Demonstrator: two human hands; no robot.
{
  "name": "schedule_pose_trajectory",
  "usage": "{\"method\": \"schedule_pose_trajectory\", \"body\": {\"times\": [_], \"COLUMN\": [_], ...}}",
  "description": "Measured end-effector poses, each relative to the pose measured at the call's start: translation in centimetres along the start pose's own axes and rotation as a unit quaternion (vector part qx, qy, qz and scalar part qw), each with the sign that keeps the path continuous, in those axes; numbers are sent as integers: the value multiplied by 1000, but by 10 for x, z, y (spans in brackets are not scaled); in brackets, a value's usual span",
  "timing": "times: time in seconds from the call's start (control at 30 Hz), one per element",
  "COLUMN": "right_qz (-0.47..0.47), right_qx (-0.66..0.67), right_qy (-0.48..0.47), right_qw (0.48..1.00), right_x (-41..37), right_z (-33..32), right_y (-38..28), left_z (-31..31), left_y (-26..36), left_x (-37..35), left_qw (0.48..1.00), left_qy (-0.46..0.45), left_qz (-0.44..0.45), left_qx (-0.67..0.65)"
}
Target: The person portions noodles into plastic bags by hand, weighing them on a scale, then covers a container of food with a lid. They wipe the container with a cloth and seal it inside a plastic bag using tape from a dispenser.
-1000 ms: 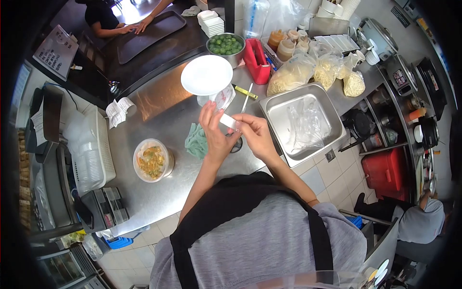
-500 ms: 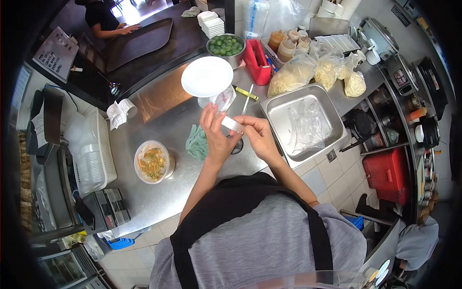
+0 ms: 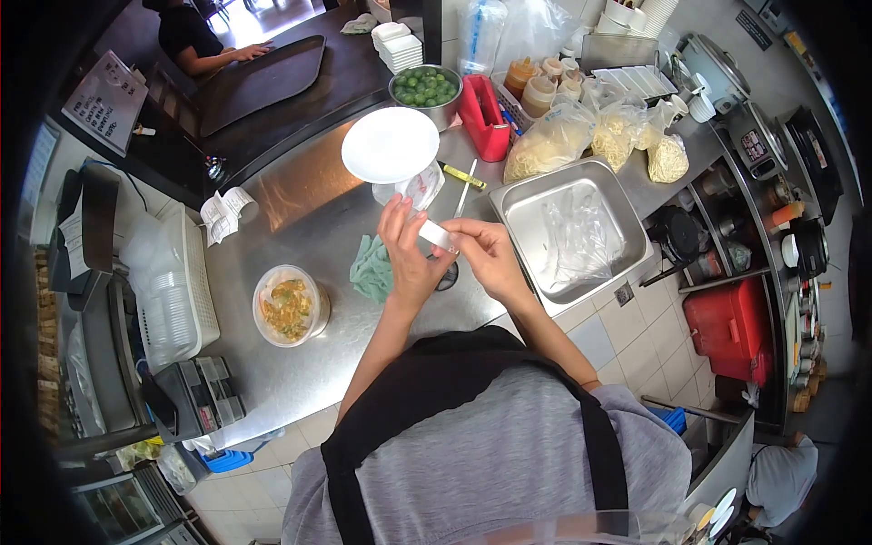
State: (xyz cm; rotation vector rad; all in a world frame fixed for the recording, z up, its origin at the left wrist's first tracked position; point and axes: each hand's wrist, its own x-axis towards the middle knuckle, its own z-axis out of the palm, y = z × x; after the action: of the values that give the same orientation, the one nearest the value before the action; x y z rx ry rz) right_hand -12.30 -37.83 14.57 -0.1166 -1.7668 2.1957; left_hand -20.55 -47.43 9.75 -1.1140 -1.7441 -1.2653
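Note:
Above the steel counter [image 3: 245, 381], my left hand [image 3: 409, 259] grips what looks like a roll of tape [image 3: 438, 236], pale and seen nearly edge-on. At its right side the fingertips of my right hand [image 3: 488, 259] pinch the roll's edge; a loose end cannot be made out. Behind my fingers a thin metal blade [image 3: 468, 186] sticks out, and a black loop shows below, partly hidden. Left of my hands lies a green cloth [image 3: 371, 269]. Farther left stands a clear round tub [image 3: 291, 307] of mixed food. Beyond my left fingers are a white bowl [image 3: 391, 145] and a clear plastic bag [image 3: 413, 189].
To the right sits a steel pan [image 3: 510, 204] holding clear plastic bags. Along the back are a bowl of green limes [image 3: 424, 88], a red holder [image 3: 484, 118], sauce bottles [image 3: 538, 95] and bagged noodles [image 3: 549, 141]. A white basket [image 3: 204, 291] stands left. Other people are beyond the counter and lower right.
My hands stay almost in place, with my right fingers shifting slightly on the roll. The person at lower right has bent lower and moved.

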Motion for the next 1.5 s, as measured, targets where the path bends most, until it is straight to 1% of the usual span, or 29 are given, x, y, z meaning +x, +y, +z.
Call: {"method": "schedule_pose_trajectory", "body": {"times": [0.2,0.3,0.33,0.4,0.53,0.73,0.8,0.93,1.1,1.2,1.3,1.33,1.4,1.43,1.5], "right_qz": [-1,-6,-8,-14,-20,-27,-36,-10,-13,-16,-55,-34,11,-6,-39], "right_qx": [-26,-59,-44,-14,-48,-38,-53,-62,-73,-89,-102,-84,-49,-81,-145], "right_qy": [-1,-35,-25,-5,-14,-17,-19,-33,-32,-46,-76,-97,-136,-164,-220], "right_qw": [1000,998,999,1000,999,999,998,997,997,995,990,991,989,983,964], "right_x": [-1,-1,-1,-2,-1,0,0,0,0,1,3,5,6,9,16], "right_z": [-4,-8,-7,0,0,0,1,-3,-3,-5,-6,-8,-17,-26,-43], "right_y": [1,1,0,0,4,2,-1,3,3,3,-5,-10,-21,-23,-26], "left_z": [1,0,0,3,11,11,10,7,5,5,2,-1,-17,-26,-45], "left_y": [0,0,0,1,3,4,5,3,4,4,7,9,21,26,20], "left_x": [-2,-2,-2,-4,-10,-12,-9,-6,-5,-4,-2,0,11,16,17], "left_qw": [1000,1000,1000,999,991,990,994,999,999,1000,999,998,992,986,955], "left_qy": [-4,-9,-11,0,16,8,9,5,3,16,15,11,-53,-85,-187], "left_qz": [4,2,1,-26,-85,-101,-78,-37,-32,-26,-45,-55,-111,-139,-196], "left_qx": [-12,-6,-4,-35,-106,-97,-72,-26,-8,8,23,29,-3,-20,-124]}}
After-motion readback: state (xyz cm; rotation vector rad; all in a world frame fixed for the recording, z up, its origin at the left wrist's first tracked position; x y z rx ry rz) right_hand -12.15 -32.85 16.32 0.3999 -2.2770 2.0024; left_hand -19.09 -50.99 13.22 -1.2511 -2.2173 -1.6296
